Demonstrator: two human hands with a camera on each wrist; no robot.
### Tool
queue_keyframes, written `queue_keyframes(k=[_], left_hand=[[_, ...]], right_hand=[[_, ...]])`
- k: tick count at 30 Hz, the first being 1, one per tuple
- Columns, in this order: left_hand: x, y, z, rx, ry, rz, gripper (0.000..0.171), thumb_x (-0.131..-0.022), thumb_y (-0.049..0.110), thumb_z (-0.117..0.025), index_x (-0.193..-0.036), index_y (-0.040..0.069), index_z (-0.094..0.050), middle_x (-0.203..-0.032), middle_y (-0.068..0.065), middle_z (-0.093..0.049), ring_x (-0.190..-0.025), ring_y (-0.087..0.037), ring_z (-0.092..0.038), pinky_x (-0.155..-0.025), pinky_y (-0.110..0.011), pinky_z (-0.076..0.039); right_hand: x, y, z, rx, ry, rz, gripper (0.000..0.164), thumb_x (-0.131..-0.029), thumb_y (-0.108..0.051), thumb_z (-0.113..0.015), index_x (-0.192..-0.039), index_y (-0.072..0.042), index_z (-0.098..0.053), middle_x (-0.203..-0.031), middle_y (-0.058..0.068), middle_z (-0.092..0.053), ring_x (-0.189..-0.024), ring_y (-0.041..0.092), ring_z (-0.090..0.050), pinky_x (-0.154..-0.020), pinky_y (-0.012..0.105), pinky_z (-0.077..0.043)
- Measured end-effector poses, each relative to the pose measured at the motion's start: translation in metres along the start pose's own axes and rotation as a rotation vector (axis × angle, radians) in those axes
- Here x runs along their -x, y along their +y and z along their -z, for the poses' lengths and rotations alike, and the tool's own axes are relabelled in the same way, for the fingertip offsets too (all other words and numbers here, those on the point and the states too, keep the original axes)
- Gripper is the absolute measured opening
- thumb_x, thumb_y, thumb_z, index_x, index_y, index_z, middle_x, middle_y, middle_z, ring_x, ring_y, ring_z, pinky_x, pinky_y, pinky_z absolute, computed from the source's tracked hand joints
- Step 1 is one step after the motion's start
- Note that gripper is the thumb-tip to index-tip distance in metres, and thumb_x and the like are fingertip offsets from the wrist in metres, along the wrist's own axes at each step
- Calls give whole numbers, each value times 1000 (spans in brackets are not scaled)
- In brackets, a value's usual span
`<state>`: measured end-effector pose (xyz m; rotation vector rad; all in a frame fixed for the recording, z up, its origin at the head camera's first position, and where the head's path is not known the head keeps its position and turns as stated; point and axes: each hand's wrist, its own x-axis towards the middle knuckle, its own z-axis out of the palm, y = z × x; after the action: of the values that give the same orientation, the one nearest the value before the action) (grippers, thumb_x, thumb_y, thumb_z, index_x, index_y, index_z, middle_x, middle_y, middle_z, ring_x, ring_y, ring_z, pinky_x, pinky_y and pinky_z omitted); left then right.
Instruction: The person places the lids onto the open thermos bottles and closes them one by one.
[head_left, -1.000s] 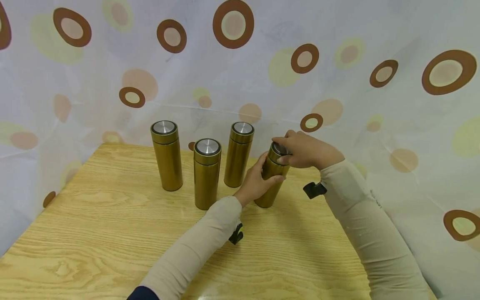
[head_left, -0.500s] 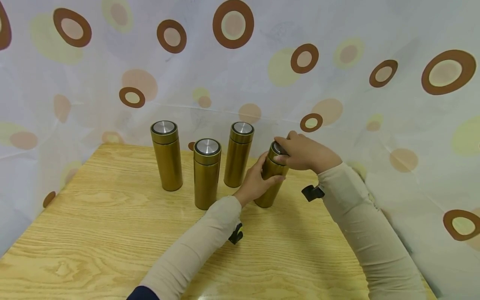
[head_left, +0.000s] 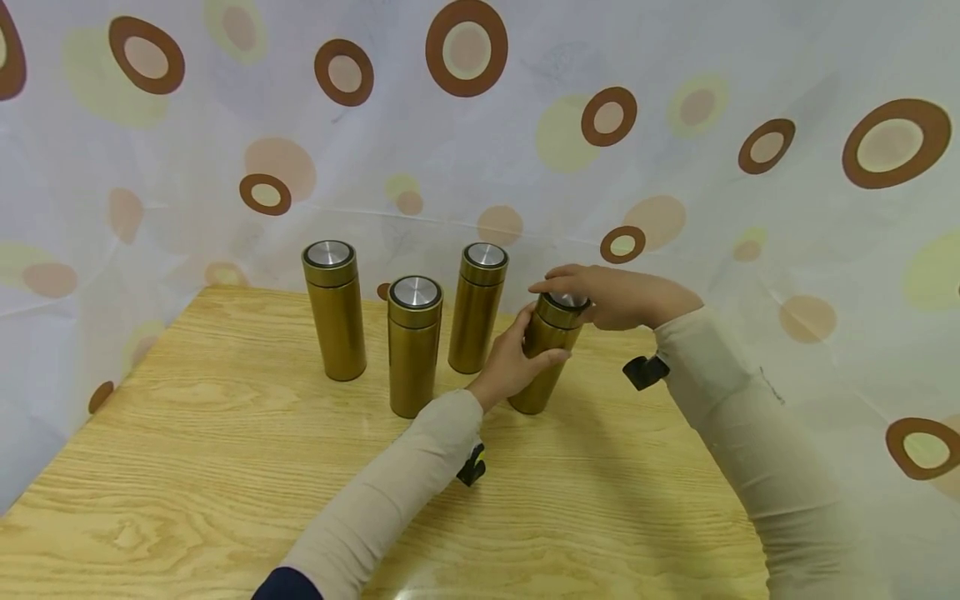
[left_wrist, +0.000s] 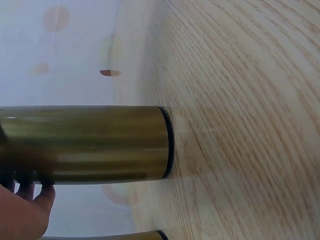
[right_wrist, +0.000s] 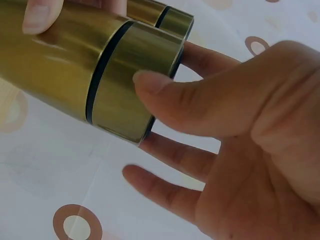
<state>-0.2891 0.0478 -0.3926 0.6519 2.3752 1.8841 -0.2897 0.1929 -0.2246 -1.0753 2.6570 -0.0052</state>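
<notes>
At the right of the head view stands a gold thermos flask (head_left: 536, 387), tilted slightly. My left hand (head_left: 510, 368) grips its body, thumb on the near side. My right hand (head_left: 618, 297) is at its lid (right_wrist: 135, 75), which has a silver disc on top; the lid sits on the body. In the right wrist view the thumb (right_wrist: 175, 100) lies on the lid's side, other fingers reach past its far side, and the little finger stands apart. The left wrist view shows the flask's body (left_wrist: 100, 142) with its dark base on the table.
Three similar gold flasks stand upright to the left: a far-left flask (head_left: 336, 325), a front flask (head_left: 415, 362) and a back flask (head_left: 476, 321), close to my left hand. The wooden table (head_left: 187, 467) meets a patterned curtain (head_left: 420, 150) behind.
The right hand first turns slightly round the lid, then swings back rightward, its fingers loosening and reaching over the top. My left hand and the flasks stay in place.
</notes>
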Motion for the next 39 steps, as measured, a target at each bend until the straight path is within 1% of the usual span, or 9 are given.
queue_keyframes(k=[6,10,14,19,26,29,35,37,39], left_hand=[[0,0,1,-11,-1,5,83,-89,34,-69,-154,24,-17,-148,-4,-42,-129,-22,-47,-105,-41,-42],[0,0,2,-12,-8,6,84,-89,35,-69,-154,25,-17,-148,-4,-41,-128,-22,-48,-104,-41,-42],[0,0,2,-13,-8,-7,83,-89,35,-68,-154,25,-17,-146,-4,-43,-125,-23,-50,-102,-41,-44],[-1,0,1,-15,-5,-11,82,-89,34,-68,-153,26,-18,-145,-4,-44,-124,-23,-51,-102,-41,-44],[0,0,-1,-14,0,-12,81,-89,33,-69,-153,27,-19,-144,-3,-46,-123,-22,-51,-103,-40,-44],[0,1,-2,-9,2,-16,81,-89,33,-69,-153,27,-20,-143,-3,-46,-123,-22,-52,-102,-40,-44],[0,0,-2,-12,0,-22,80,-89,34,-69,-153,27,-20,-144,-4,-45,-123,-22,-52,-103,-41,-44],[0,0,-2,-13,2,-13,81,-89,34,-68,-153,26,-19,-145,-4,-45,-124,-23,-51,-103,-42,-43],[0,0,-1,-13,-1,1,81,-89,35,-68,-153,25,-19,-145,-5,-44,-125,-24,-50,-103,-43,-43]], right_hand=[[-2,0,0,10,19,-7,64,-87,9,-62,-145,-9,-43,-145,17,-43,-129,37,-45,-100,50,-44],[-1,0,-4,23,48,-28,61,-89,5,-63,-145,-5,-41,-143,20,-44,-124,37,-49,-99,50,-45],[-2,-1,-7,38,74,-54,56,-93,-3,-61,-145,-2,-39,-138,24,-47,-116,36,-54,-95,50,-47],[-3,-2,-10,72,106,-99,53,-96,-14,-60,-143,0,-41,-127,26,-53,-104,35,-59,-88,48,-50],[-5,-3,-12,86,119,-141,52,-96,-17,-60,-142,0,-43,-117,25,-56,-87,27,-58,-77,42,-50],[-4,-3,-12,85,118,-150,52,-96,-18,-59,-143,0,-43,-117,25,-56,-88,28,-58,-77,42,-50],[-2,-2,-12,56,109,-165,54,-98,-20,-57,-144,-1,-40,-122,26,-53,-98,32,-58,-83,46,-50],[-2,-3,-10,44,91,-156,56,-96,-18,-59,-146,-3,-38,-128,27,-49,-102,33,-58,-85,47,-50],[-1,-4,-7,34,61,-134,62,-93,-10,-63,-148,-8,-35,-138,26,-41,-108,36,-56,-87,47,-50]])
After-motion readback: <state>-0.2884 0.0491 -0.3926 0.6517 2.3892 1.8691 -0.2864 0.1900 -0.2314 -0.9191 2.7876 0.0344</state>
